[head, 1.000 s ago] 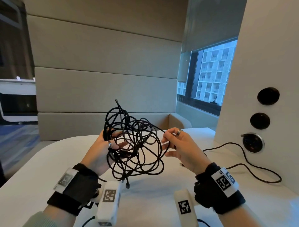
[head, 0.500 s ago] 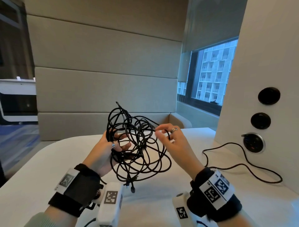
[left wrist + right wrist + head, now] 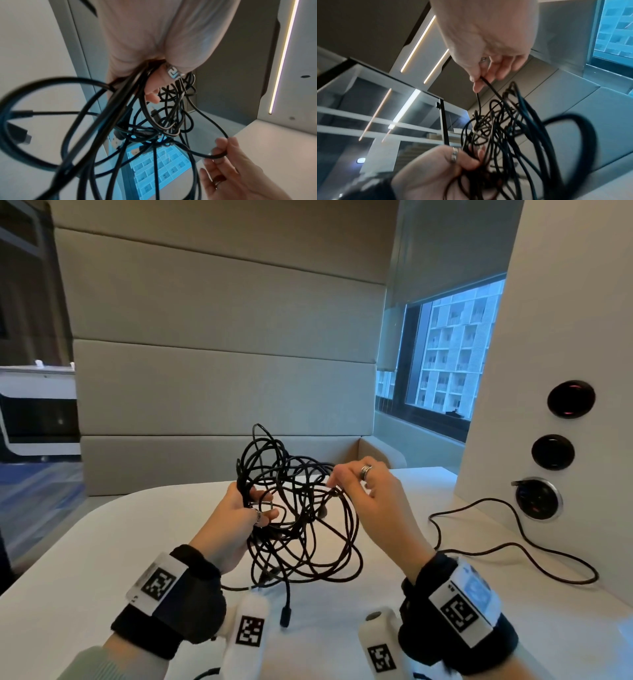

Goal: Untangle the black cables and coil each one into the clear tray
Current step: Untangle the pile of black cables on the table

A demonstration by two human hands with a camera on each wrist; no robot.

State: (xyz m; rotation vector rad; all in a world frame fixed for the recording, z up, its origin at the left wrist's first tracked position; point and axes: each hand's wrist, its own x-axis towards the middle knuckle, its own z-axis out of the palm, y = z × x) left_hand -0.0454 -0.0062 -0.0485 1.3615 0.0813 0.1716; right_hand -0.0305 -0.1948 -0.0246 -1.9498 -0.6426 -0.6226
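A tangled bundle of black cables [image 3: 301, 522] hangs in the air over the white table [image 3: 102, 542]. My left hand [image 3: 239, 515] grips a bunch of strands at the bundle's left side; the left wrist view shows the strands [image 3: 130, 86] passing through its curled fingers. My right hand [image 3: 363, 491] pinches a single strand at the bundle's upper right, and the right wrist view shows that strand [image 3: 486, 83] between thumb and fingers. A plug end [image 3: 285, 614] dangles below the bundle. The clear tray is not in view.
Another black cable [image 3: 513, 546] runs across the table from a round socket [image 3: 537, 498] in the white wall panel on the right. A padded bench back [image 3: 222, 392] stands behind the table. A window [image 3: 452, 354] is at the right rear.
My right hand has moved up and leftward to the bundle's upper right and pinched a strand there. The left hand keeps its grip; the bundle hangs slightly lower.
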